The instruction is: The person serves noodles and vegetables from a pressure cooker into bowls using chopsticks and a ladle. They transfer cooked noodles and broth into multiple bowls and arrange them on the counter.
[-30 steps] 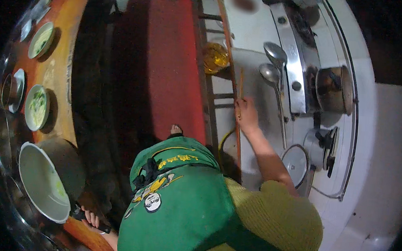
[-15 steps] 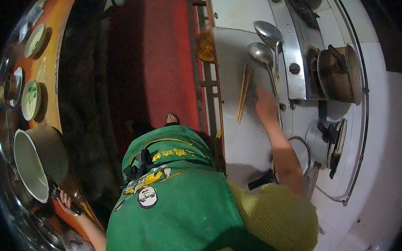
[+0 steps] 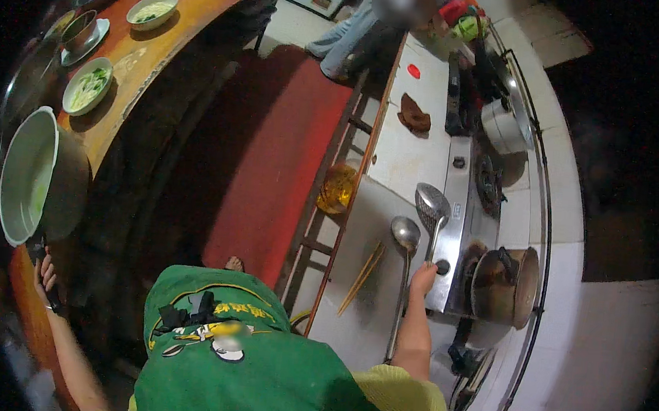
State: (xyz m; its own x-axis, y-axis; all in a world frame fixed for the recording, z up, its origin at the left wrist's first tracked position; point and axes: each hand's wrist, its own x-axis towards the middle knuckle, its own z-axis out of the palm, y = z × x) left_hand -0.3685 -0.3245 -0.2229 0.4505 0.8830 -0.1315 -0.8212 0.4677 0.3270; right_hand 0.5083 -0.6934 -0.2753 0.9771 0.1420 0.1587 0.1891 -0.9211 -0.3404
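Note:
At the left, my left hand (image 3: 47,279) is wrapped round the black handle of a saucepan (image 3: 63,187). The pan is tilted, so its pale inside shows, with a little greenish matter in it. On the right-hand counter, my right hand (image 3: 422,279) grips the handle end of a metal skimmer (image 3: 433,203) with a perforated bowl. Beside it lies a long-handled metal ladle (image 3: 405,232), its bowl close to the skimmer's. A pair of wooden chopsticks (image 3: 361,279) rests left of the ladle.
A gas stove (image 3: 451,214) with a stained brown pot (image 3: 505,285) runs along the right. Two bowls of food (image 3: 88,85) stand on the wooden table (image 3: 121,126) at the left. Red matting (image 3: 280,148) covers the aisle, where another person (image 3: 357,32) stands at the far end.
My right hand has closed on the skimmer's handle. The saucepan in my left hand has moved forward, and the view has shifted, bringing the far counter and another person into sight.

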